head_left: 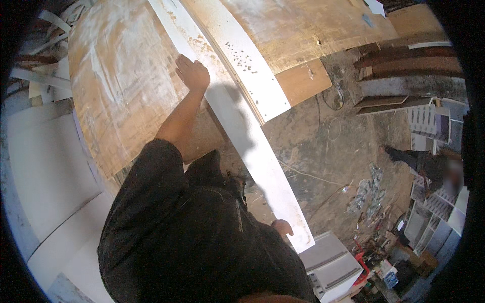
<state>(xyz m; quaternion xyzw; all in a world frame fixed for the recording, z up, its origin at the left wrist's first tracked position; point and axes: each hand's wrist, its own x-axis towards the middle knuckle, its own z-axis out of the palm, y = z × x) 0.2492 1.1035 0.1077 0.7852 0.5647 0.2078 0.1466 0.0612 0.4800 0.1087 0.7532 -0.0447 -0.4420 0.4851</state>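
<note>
Under the extended fingers of the left hand [196,76] lies the left edge of a long white board [265,171], with a worn plywood sheet [126,65] to their left. Right of those fingers runs a second white board [270,98] dotted with dark specks. Nearer the body, the right hand [281,226] has its thumb at the long white board's near end; its other fingers are hidden, so I cannot tell how they close.
</note>
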